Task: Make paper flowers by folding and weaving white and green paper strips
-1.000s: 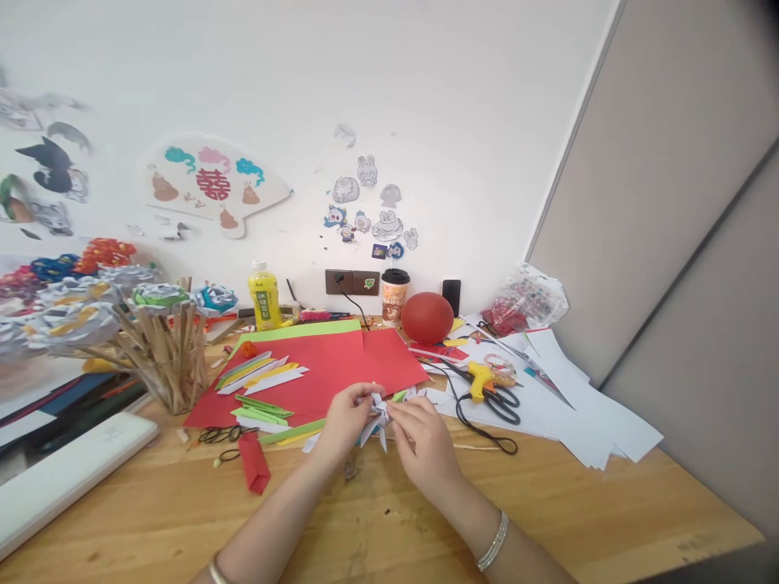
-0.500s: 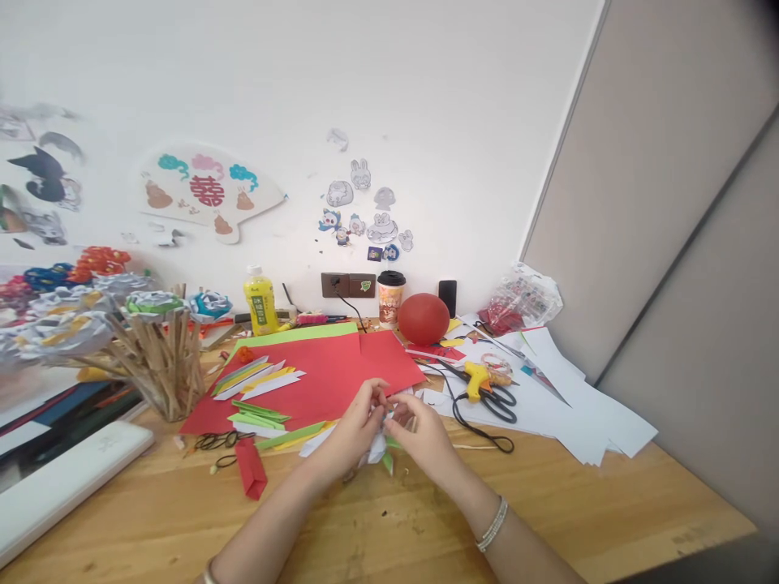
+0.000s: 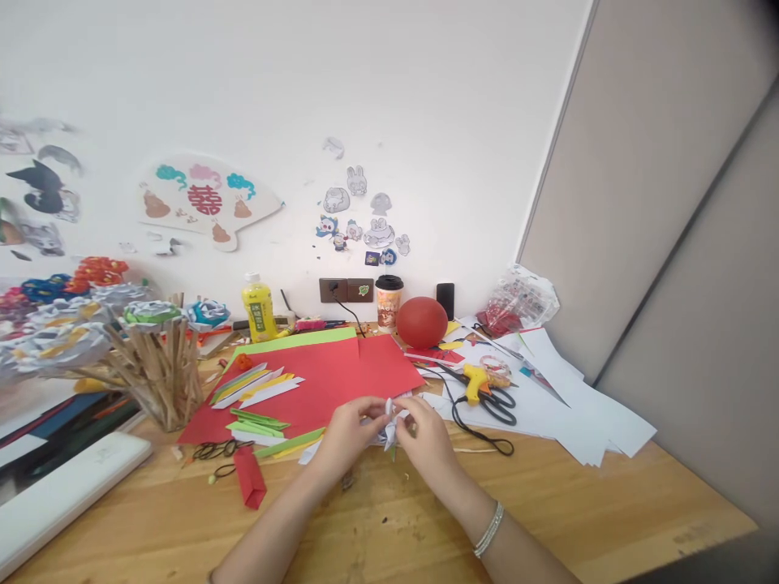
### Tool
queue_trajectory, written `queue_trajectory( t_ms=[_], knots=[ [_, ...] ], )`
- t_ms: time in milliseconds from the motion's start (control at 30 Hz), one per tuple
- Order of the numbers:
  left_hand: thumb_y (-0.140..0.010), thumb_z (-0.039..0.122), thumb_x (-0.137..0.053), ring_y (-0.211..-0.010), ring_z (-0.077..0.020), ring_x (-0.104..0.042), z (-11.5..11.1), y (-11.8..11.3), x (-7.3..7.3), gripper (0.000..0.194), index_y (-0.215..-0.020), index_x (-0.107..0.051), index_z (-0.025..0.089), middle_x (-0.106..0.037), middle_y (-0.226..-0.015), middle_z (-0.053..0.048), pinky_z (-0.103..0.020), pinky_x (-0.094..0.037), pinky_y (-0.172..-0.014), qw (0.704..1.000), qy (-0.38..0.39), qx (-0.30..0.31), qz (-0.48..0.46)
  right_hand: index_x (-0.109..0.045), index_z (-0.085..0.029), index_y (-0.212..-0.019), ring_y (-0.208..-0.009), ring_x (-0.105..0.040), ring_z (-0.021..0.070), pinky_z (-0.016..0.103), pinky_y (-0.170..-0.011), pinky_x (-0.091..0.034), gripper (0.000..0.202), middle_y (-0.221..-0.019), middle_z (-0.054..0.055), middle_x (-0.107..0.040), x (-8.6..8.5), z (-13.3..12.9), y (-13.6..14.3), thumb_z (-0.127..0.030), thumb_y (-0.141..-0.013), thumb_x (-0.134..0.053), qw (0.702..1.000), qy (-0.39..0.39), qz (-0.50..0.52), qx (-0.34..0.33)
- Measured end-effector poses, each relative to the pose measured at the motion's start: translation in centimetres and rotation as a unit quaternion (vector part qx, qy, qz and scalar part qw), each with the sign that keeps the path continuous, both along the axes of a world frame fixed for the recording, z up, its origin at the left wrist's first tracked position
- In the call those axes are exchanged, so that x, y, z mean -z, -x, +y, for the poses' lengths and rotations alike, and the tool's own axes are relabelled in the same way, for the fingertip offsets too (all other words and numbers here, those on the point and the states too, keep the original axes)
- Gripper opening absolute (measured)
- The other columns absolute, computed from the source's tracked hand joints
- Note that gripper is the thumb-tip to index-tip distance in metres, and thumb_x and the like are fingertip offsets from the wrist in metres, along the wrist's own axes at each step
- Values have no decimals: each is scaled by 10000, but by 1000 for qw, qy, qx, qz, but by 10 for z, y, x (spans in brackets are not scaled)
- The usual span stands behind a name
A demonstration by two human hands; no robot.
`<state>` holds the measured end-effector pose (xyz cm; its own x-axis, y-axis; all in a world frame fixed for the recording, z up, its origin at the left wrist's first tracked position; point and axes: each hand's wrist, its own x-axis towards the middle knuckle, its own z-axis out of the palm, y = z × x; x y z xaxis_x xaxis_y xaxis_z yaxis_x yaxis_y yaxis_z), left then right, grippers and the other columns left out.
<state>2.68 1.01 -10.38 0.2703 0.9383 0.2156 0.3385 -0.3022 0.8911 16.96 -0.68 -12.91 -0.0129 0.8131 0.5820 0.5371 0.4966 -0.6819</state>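
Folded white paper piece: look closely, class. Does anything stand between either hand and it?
Nothing visible does. The left hand and right hand both grip the folded white paper piece directly, above the wooden table.

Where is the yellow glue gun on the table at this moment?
In the head view, the yellow glue gun lies on the white paper sheets, to the right of the red paper sheet, beside the black scissors, below the red ball.

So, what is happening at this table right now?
A person sits at a wooden table and holds a small folded white paper piece between the left hand and the right hand. Just behind the hands lies a red paper sheet with folded paper strips, and a yellow glue gun lies to the right.
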Motion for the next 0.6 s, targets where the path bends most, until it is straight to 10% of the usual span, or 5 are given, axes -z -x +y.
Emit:
queue_trajectory(
  t_ms=[300, 600],
  knots=[
    [-690, 294, -578, -775, -201, -613, -6, -5, 2, 150, -786, -651, 204, -690, -806, -34, -303, -455, -748, 987, -104, -120, 31, -628, -193, -847, -833, -573, 186, 319, -759, -458, 175, -868, 55, -639, -2, -2, 3, -104, -743, -519, 998, -27, 57, 23],
    [-743, 300, -537, -810, -195, -584, -8, -4, 5, 116, -737, -612, 211, -663, -765, -34, -350, -412, -849, 966, -222, -113, 71, -635, -202, -816, -755, -578, 167, 276, -681, -463, 124, -798, 38, -626, -7, -3, 2, -148, -755, -542, 996, -49, 78, 5]
  ],
)
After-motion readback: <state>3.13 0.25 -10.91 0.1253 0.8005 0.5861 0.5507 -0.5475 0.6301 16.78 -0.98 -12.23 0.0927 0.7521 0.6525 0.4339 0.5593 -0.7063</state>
